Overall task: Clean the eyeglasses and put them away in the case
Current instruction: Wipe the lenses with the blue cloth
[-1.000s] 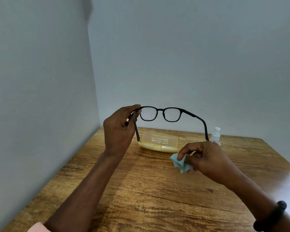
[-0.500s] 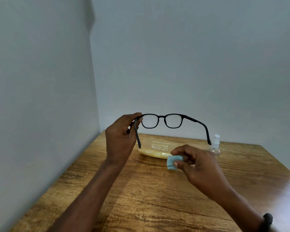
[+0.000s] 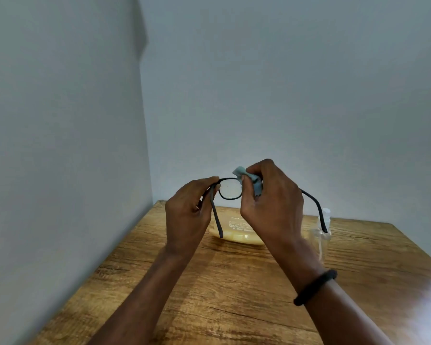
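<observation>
Hands at work above a wooden table [image 3: 234, 282]: left hand [image 3: 188, 212] pinches black eyeglasses [image 3: 230, 189] at the hinge, right hand [image 3: 271, 202] presses a blue cloth [image 3: 255, 181] onto one lens; yellow case [image 3: 239, 235] lies below.

The eyeglasses [image 3: 230, 192] have a matt black frame that looks like plastic, with clear, faintly smudged lenses. The cloth [image 3: 255, 181] is soft, pale blue fabric, creased and matt. The case [image 3: 241, 234] is translucent yellowish plastic, smooth with a slight sheen and pale print. The spray bottle [image 3: 321, 236] is clear glossy plastic with a white cap. The tabletop [image 3: 234, 295] is brown wood-grain, satin, with glare at its right edge. The wristband [image 3: 315, 287] is matt black.
</observation>
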Demonstrator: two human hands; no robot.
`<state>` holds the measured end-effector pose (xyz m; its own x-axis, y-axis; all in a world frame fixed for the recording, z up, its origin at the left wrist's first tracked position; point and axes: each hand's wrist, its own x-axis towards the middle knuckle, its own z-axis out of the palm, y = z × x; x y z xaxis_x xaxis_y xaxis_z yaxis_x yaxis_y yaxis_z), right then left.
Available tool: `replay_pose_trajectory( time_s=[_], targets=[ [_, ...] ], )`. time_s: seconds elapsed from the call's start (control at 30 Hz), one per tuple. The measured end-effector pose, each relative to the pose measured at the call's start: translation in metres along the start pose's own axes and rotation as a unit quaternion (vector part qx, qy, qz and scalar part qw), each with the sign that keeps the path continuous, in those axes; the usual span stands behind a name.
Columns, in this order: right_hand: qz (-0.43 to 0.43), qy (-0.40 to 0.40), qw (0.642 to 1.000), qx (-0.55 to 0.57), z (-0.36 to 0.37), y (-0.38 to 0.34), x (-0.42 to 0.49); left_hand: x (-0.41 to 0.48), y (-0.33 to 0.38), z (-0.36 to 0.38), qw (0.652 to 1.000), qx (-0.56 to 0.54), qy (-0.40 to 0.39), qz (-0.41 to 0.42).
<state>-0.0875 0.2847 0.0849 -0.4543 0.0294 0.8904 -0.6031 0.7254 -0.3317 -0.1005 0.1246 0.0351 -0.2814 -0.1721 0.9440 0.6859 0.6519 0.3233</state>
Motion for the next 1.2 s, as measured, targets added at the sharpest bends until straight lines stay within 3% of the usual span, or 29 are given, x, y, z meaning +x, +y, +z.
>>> replay_pose_trajectory(
  time_s=[0.2, 0.57, 0.77, 1.0, 1.2],
  targets=[
    [0.014, -0.044, 0.998, -0.052, 0.020, -0.003, -0.003, 0.000, -0.003, 0.000, 1.000, 0.008, -0.010, 0.008],
    [0.023, -0.110, 0.992, 0.061, 0.018, -0.010, -0.012, 0.003, -0.001, -0.006, 1.000, -0.012, -0.005, -0.008],
    [0.011, -0.162, 0.987, 0.017, 0.015, -0.004, -0.014, 0.003, -0.001, -0.007, 1.000, 0.010, -0.006, -0.002],
    [0.007, -0.091, 0.991, -0.094, 0.014, -0.005, -0.013, 0.004, 0.004, -0.006, 1.000, 0.007, -0.014, 0.011],
    [0.018, -0.042, 0.994, -0.101, 0.016, -0.004, -0.012, 0.002, 0.008, -0.004, 1.000, 0.007, -0.015, 0.010]
  ],
)
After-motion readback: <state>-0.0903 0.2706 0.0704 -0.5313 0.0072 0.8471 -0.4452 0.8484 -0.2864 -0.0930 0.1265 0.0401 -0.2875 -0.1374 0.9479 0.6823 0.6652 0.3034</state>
